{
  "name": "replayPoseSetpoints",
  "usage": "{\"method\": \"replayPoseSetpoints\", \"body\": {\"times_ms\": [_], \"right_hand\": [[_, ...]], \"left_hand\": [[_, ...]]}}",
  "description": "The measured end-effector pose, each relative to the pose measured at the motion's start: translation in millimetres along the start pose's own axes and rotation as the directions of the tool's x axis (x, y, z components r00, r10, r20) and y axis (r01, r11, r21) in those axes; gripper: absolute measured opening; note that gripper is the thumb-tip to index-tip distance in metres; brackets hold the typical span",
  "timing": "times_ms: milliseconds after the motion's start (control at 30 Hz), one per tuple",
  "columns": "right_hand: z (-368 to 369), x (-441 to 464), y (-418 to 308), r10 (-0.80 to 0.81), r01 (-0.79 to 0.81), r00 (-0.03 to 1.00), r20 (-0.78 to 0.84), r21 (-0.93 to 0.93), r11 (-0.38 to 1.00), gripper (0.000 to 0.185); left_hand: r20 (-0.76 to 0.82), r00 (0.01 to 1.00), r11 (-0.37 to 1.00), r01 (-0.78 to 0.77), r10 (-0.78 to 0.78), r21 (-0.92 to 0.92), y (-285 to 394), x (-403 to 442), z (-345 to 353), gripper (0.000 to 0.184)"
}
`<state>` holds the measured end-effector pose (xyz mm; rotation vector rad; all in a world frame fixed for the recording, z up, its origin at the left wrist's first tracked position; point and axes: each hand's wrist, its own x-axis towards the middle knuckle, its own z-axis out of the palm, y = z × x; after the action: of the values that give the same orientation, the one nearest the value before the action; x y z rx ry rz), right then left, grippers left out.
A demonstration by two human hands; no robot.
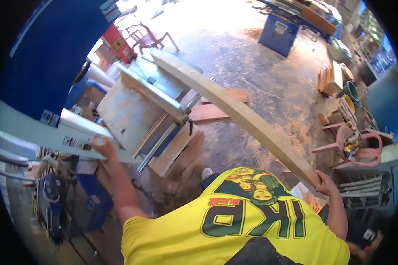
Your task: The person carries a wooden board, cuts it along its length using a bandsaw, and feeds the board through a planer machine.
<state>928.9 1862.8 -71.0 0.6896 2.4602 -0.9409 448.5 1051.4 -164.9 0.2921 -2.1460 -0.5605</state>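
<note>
While my right hand (325, 183) clasps the near end of the board (239, 110), its far end is over the machine table (124, 112); lifting seems done, and what is left I can't tell. My empty left hand (102, 146) is apart, near the switches (85, 145), contact unclear. I count one board, one machine table, at least two floor planks (210, 113).

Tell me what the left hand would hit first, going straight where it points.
Likely the switch panel on the pale machine frame, close to the left hand; depth is unclear, so they may touch.
</note>
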Motion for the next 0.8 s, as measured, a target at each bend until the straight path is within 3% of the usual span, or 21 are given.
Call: {"method": "replayPoseSetpoints", "body": {"times_ms": [67,100,133,167,200,233,267,333,367,400,433,500,533,600,633,700,733,800], "right_hand": [[8.2,-0.2,8.1,0.004,-0.005,1.0,0.012,0.04,0.999,0.084],[6.3,1.2,11.3,0.031,-0.031,1.0,-0.001,0.08,0.996,0.084],[2.1,2.7,8.8,0.02,-0.02,1.0,0.007,0.08,0.997,0.084],[2.5,-0.8,1.7,0.03,-0.032,0.999,0.025,0.093,0.995,0.085],[4.5,-4.8,-2.4,0.044,-0.048,0.998,0.044,0.106,0.993,0.085],[4.9,-5.7,-2.6,0.041,-0.046,0.998,0.052,0.107,0.993,0.085],[4.1,-5.8,-2.1,0.016,-0.02,0.999,0.04,0.083,0.996,0.084],[4.3,-9.3,-2.1,-0.005,0.002,0.999,0.043,0.062,0.998,0.083],[2.0,-8.6,-4.3,-0.022,0.017,0.999,0.047,0.092,0.996,0.082],[0.8,-9.2,-6.2,-0.039,0.033,0.998,0.049,0.122,0.992,0.082],[0.6,-12.6,-8.2,-0.042,0.036,0.998,0.051,0.12,0.992,0.082],[-4.9,-16.7,-10.9,-0.023,0.025,0.999,0.042,-0.044,0.999,0.082],[-7.3,-17.5,-7.8,-0.029,0.031,0.999,0.045,-0.052,0.998,0.082],[-8.1,-20.1,5.9,-0.127,0.126,0.99,0.058,0.023,0.992,0.084],[-8.1,-22.0,20.1,-0.144,0.144,0.989,0.023,0.028,0.989,0.081],[-18.5,-24.7,33.7,-0.138,0.135,0.989,0.059,0.064,0.989,0.077],[-25.2,-27.6,38.0,-0.124,0.115,0.988,0.095,0.101,0.988,0.074],[-33.6,-38.0,39.1,-0.11,0.095,0.986,0.127,0.119,0.988,0.074]], "left_hand": [[0.093,0.98,0.975,-0.16,0.175,-0.152,61.1,-63.9,7.9,0.046],[0.143,0.98,0.885,-0.055,0.136,-0.463,107.9,-110.3,12.6,0.034],[0.494,0.86,0.862,0.15,0.127,-0.484,136.4,-153.5,14.4,0.018],[0.404,0.829,0.758,-0.035,0.386,-0.652,223.8,-170.6,-13.4,0.008],[0.637,0.667,0.775,0.139,0.386,-0.616,254.9,-204.8,-14.7,0.012],[0.669,0.476,0.712,0.12,0.57,-0.692,283.9,-225.8,-6.9,0.023],[0.776,0.303,0.699,0.336,0.554,-0.631,301.3,-258.0,11.9,0.035],[0.855,0.275,0.684,0.513,0.44,-0.518,330.7,-306.0,72.7,0.056],[0.974,0.155,0.57,0.791,0.163,-0.221,346.3,-319.2,98.6,0.065],[0.995,-0.059,0.32,0.944,-0.077,0.081,361.6,-326.6,116.5,0.074],[0.995,-0.057,0.318,0.945,-0.079,0.079,377.3,-330.0,124.0,0.074],[0.995,0.021,-0.177,0.984,0.103,-0.002,409.1,-331.9,130.5,0.082],[0.995,0.027,-0.185,0.983,0.097,-0.008,421.3,-334.7,129.2,0.082],[0.958,0.237,-0.392,0.906,0.16,-0.158,441.3,-338.1,117.9,0.085],[0.959,0.241,-0.396,0.903,0.151,-0.165,445.8,-339.0,111.8,0.085],[0.965,0.131,-0.357,0.933,0.228,-0.043,452.1,-335.3,98.2,0.088],[0.966,0.138,-0.362,0.931,0.218,-0.051,454.6,-334.5,87.5,0.088],[0.956,0.01,-0.318,0.944,0.292,0.087,458.8,-334.3,64.1,0.09]]}}
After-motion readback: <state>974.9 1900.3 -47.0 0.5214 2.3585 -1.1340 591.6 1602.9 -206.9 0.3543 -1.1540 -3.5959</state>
